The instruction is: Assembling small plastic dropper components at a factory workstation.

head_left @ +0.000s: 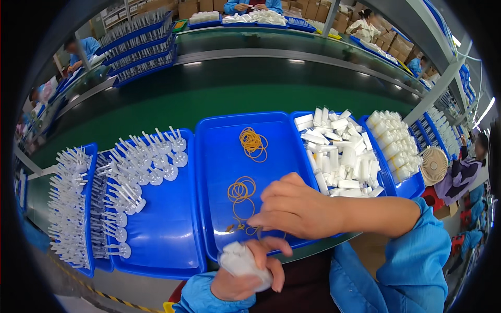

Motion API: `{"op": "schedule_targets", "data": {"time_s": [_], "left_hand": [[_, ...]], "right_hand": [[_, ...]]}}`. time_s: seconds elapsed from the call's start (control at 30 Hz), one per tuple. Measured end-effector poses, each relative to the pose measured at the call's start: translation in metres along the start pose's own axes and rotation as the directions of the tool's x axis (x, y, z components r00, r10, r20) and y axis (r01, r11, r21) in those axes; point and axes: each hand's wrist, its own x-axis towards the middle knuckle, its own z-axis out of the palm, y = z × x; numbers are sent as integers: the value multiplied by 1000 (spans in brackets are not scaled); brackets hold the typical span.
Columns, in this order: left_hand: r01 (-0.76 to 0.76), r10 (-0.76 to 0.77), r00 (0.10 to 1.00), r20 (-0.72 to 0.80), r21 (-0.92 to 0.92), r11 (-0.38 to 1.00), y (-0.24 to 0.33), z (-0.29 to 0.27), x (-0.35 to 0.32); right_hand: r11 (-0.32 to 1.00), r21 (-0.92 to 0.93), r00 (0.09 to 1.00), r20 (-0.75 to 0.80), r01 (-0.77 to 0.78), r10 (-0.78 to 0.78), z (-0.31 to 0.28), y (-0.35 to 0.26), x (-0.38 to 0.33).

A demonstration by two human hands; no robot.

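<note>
My left hand [249,274] grips a bundle of small white plastic parts [238,259] at the near rim of the middle blue tray [219,135]. My right hand [295,206] reaches across from the right, its fingertips pinching a yellow rubber band [241,227] just above the bundle. Two more heaps of rubber bands lie in that tray, one in the middle [241,190] and one farther back [253,143].
A blue tray [172,235] on the left carries rows of white pump nozzles [148,159]. Trays at right hold white tubes [339,151] and white caps [395,143]. A small fan [434,165] stands at the far right. A green conveyor [209,99] runs behind; other people work around it.
</note>
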Motion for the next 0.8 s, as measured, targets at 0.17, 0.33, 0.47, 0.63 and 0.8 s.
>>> {"op": "schedule_targets", "data": {"time_s": [0.17, 0.33, 0.47, 0.63, 0.8], "left_hand": [[-45, 27, 996, 88, 206, 977, -5, 1, 4], [-92, 396, 917, -48, 941, 327, -24, 14, 24], [41, 315, 937, -150, 944, 327, -20, 15, 33], [8, 203, 906, -373, 494, 870, -8, 27, 26], [-324, 466, 828, 311, 945, -54, -27, 14, 29]], "right_hand": [[272, 887, 817, 174, -372, 550, -21, -14, -36], [-131, 891, 734, 436, -436, 521, -55, -55, -29], [658, 677, 924, 374, -330, 79, -37, -90, -35], [-293, 955, 931, 61, 50, 360, -6, -84, -72], [-117, 934, 696, 331, -337, 637, -23, -62, -63]]}}
